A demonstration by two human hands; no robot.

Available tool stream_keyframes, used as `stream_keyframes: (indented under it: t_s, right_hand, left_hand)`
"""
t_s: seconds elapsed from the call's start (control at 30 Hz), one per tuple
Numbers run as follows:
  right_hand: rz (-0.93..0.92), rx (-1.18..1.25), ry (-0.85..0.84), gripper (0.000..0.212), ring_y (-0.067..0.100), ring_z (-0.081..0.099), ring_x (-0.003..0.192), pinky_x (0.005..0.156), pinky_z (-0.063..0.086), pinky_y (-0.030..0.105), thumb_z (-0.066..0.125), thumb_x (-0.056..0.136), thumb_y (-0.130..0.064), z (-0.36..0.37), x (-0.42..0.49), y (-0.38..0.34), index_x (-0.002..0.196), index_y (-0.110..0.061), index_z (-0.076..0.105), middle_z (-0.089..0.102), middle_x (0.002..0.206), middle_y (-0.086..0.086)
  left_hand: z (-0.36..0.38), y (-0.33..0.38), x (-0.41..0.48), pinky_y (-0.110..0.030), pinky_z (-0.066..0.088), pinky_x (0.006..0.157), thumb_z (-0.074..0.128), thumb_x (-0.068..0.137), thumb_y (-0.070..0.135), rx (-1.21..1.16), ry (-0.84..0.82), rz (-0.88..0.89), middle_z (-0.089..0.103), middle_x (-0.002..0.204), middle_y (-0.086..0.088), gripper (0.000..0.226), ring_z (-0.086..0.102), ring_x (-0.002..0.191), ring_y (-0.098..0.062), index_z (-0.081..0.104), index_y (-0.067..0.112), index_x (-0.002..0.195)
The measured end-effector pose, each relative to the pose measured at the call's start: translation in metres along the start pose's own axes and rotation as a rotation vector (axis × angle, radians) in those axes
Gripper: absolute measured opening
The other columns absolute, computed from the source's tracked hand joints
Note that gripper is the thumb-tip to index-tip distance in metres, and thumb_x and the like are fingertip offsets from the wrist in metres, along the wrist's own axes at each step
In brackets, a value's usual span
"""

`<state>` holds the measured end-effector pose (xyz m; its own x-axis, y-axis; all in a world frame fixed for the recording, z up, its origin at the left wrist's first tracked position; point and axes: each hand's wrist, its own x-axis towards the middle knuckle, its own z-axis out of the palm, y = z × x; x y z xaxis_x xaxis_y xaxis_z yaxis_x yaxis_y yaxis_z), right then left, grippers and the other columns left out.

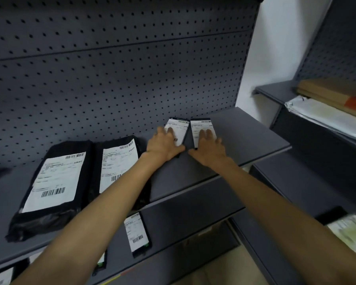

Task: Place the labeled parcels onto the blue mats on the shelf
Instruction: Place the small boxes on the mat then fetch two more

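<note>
Along the shelf (245,140), two big black bags (53,186) lie toward its left end; two small parcels (178,131) sit at the back edge, touching. Left hand (164,144) and right hand (209,148) press flat, fingers spread. They look light, thin, stiffish: grip by the long edges.

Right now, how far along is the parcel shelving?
Two large black parcels already lie on the shelf. The left hand and right hand each press a small parcel flat at the back. No blue mats show. Another parcel lies on the lower shelf, possibly left.
</note>
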<state>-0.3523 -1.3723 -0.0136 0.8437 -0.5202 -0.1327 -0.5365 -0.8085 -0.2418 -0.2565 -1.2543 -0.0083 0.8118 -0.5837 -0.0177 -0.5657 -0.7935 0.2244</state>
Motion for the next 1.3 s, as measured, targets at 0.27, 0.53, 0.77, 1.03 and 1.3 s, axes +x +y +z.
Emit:
stream_keyframes:
  t_s: [0.27,0.53,0.77,1.03,1.3]
  right_hand:
    - [-0.206,0.078,0.180,0.076,0.043,0.040,0.127,0.101,0.039,0.047,0.061,0.086,-0.045,-0.049,0.014,-0.018,0.146,-0.007,0.034,0.038,0.147,0.013]
    - [-0.513,0.103,0.212,0.072,0.041,0.034,0.132,0.105,0.038,0.047,0.060,0.087,-0.039,-0.049,-0.005,-0.073,0.147,-0.008,0.036,0.037,0.150,0.006]
    - [-0.832,0.114,0.149,0.070,0.039,0.034,0.132,0.108,0.036,0.045,0.060,0.088,-0.040,-0.022,-0.056,-0.158,0.146,-0.007,0.040,0.036,0.153,0.004]
    - [-1.191,0.104,0.088,0.064,0.035,0.039,0.128,0.105,0.035,0.041,0.058,0.086,-0.037,0.017,-0.144,-0.283,0.141,-0.006,0.045,0.042,0.148,0.005]
    - [-1.496,0.116,-0.028,0.066,0.038,0.037,0.130,0.106,0.034,0.044,0.057,0.087,-0.040,0.063,-0.287,-0.426,0.142,-0.006,0.043,0.040,0.149,0.006]
  left_hand:
    - [-0.054,-0.008,-0.011,-0.046,0.045,0.095,0.065,0.081,0.053,-0.036,0.211,-0.107,0.043,0.133,-0.016,0.071,0.047,0.123,-0.038,0.045,0.013,0.137]
    - [-0.089,-0.057,-0.077,-0.047,0.044,0.095,0.067,0.079,0.050,-0.016,0.452,-0.314,0.038,0.142,-0.011,0.074,0.041,0.130,-0.033,0.043,0.016,0.140]
    - [-0.099,-0.133,-0.183,-0.047,0.046,0.091,0.069,0.079,0.053,0.071,0.557,-0.581,0.040,0.140,-0.012,0.075,0.038,0.129,-0.034,0.044,0.018,0.140]
    - [-0.113,-0.211,-0.330,-0.048,0.045,0.091,0.070,0.077,0.046,0.124,0.698,-0.913,0.040,0.142,-0.009,0.070,0.037,0.130,-0.033,0.046,0.020,0.138]
    - [-0.124,-0.293,-0.516,-0.046,0.046,0.090,0.071,0.077,0.050,0.162,0.782,-1.221,0.039,0.144,-0.009,0.067,0.041,0.127,-0.034,0.047,0.023,0.135]
